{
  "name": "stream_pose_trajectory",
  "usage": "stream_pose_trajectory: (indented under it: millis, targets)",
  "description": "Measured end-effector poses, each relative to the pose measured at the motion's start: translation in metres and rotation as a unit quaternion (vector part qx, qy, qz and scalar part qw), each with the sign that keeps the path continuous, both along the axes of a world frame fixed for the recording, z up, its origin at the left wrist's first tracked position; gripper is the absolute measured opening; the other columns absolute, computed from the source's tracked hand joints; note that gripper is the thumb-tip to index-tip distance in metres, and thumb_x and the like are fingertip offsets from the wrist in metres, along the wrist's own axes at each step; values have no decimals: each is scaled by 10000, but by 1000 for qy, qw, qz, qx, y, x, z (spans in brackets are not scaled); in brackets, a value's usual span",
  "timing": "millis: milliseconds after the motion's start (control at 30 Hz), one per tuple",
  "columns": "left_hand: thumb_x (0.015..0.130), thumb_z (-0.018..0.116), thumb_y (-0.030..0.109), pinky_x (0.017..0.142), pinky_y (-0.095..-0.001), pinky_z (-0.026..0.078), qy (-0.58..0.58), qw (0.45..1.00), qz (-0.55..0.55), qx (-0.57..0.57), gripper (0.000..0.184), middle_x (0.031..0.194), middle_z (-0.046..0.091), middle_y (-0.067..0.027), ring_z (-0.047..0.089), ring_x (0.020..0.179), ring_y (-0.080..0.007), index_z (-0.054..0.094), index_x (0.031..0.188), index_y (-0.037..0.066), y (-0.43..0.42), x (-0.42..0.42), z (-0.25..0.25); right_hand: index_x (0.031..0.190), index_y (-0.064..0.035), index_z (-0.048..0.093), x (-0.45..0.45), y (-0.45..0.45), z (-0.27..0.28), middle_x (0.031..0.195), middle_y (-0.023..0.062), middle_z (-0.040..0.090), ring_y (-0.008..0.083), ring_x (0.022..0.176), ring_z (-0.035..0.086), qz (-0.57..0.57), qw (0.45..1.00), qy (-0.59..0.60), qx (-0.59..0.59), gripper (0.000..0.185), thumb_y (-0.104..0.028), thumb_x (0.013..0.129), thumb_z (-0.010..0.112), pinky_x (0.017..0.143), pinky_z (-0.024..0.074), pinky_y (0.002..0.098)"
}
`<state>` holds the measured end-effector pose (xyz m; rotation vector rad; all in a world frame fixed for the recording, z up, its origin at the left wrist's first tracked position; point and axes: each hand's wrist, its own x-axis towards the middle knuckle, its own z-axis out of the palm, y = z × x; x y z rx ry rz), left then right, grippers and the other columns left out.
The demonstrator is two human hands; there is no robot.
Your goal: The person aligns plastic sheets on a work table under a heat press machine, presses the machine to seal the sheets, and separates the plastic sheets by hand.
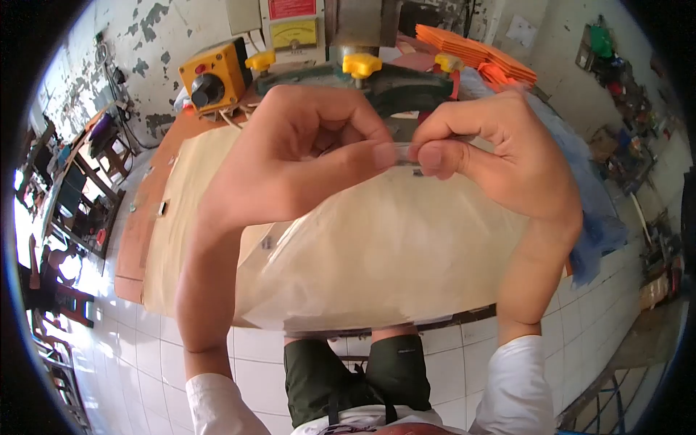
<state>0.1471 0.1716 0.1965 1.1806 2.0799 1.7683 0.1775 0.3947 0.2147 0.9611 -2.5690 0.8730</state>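
Both hands are raised over the table, fingertips close together. My left hand (297,156) is closed, its thumb and index finger pinching a small piece of clear plastic film (404,152). Opposite it, my right hand (500,148) pinches the other end of that film between thumb and curled index finger. The film spans the narrow gap between the two thumbs; its full extent is hard to make out. Beneath the hands lies a tan sheet (406,246) with a glossy, see-through look in places. Behind them stands a dark green machine part with yellow star knobs (361,67).
A yellow control box (212,76) with a black knob sits at the back left, near a yellow-faced meter (293,36). Orange folded pieces (475,54) are stacked at the back right. Blue translucent plastic (591,196) drapes over the table's right edge. Cluttered shelves line both sides.
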Motion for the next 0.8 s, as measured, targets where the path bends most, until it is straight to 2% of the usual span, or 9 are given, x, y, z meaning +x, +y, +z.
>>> stream_pose_trajectory:
  millis: [67, 100, 167, 300, 400, 500, 600, 667, 800]
  targets:
    - [809, 651, 111, 538, -161, 367, 22, 1000, -7, -3, 151, 747, 610, -29, 528, 641, -38, 624, 846, -34, -3, -7, 3, 826, 49, 641, -3, 7, -3, 690, 55, 614, 87, 613, 545, 43, 995, -66, -68, 126, -76, 842, 644, 589, 440, 223]
    - [805, 653, 102, 534, -167, 370, 15, 1000, -10, -18, 144, 742, 609, -31, 531, 636, -44, 624, 844, -34, -5, -8, 4, 826, 49, 641, -4, 9, -3, 690, 55, 614, 87, 613, 545, 41, 995, -62, -70, 126, -76, 842, 644, 589, 440, 223]
    - [804, 667, 88, 530, -188, 387, 20, 999, -23, -15, 135, 728, 607, -35, 534, 626, -57, 622, 834, -36, -4, -16, -3, 910, 36, 644, -6, 14, -4, 698, 21, 614, 65, 615, 548, 65, 979, -164, -103, 122, -66, 859, 600, 535, 430, 206]
    - [851, 616, 28, 543, -185, 393, -10, 998, -26, -50, 72, 734, 601, -5, 516, 644, -23, 617, 839, -43, -3, -21, -8, 924, 33, 638, -9, 17, -3, 714, 21, 616, 59, 627, 558, 61, 979, -177, -84, 111, -49, 865, 591, 552, 444, 200]
    - [847, 626, 38, 518, -180, 376, -2, 999, -4, -51, 80, 700, 592, 5, 497, 609, -14, 617, 816, -34, -3, -21, -9, 889, 33, 620, -14, 9, -11, 706, 37, 597, 77, 589, 545, 81, 970, -168, -153, 123, -88, 868, 624, 543, 442, 208]
    - [824, 663, 42, 561, -202, 415, 37, 998, 10, -59, 98, 719, 602, -39, 539, 643, -61, 624, 810, -47, -4, -22, -12, 861, 19, 634, -19, 2, -17, 695, 12, 613, 55, 626, 558, 72, 976, -130, -160, 81, -62, 856, 629, 535, 446, 197]
    - [817, 659, 17, 558, -207, 414, 66, 993, 39, -89, 72, 715, 601, -38, 537, 648, -56, 629, 814, -49, -6, -21, -10, 841, 11, 630, -23, -1, -20, 685, 15, 614, 55, 610, 553, 70, 967, -150, -191, 112, -99, 862, 640, 520, 436, 197]
    - [822, 654, 23, 551, -208, 404, 61, 991, 55, -102, 77, 712, 595, -34, 520, 634, -55, 627, 809, -48, -6, -21, -9, 816, 10, 619, -25, -2, -19, 656, 18, 595, 58, 579, 529, 72, 943, -225, -234, 162, -137, 885, 619, 507, 414, 201]
    - [820, 660, 28, 543, -209, 393, 59, 992, 55, -98, 86, 705, 590, -29, 502, 621, -52, 623, 802, -48, -6, -22, -9, 791, 13, 603, -27, -5, -22, 629, 17, 570, 64, 559, 507, 60, 939, -254, -224, 222, -172, 914, 583, 500, 399, 209]
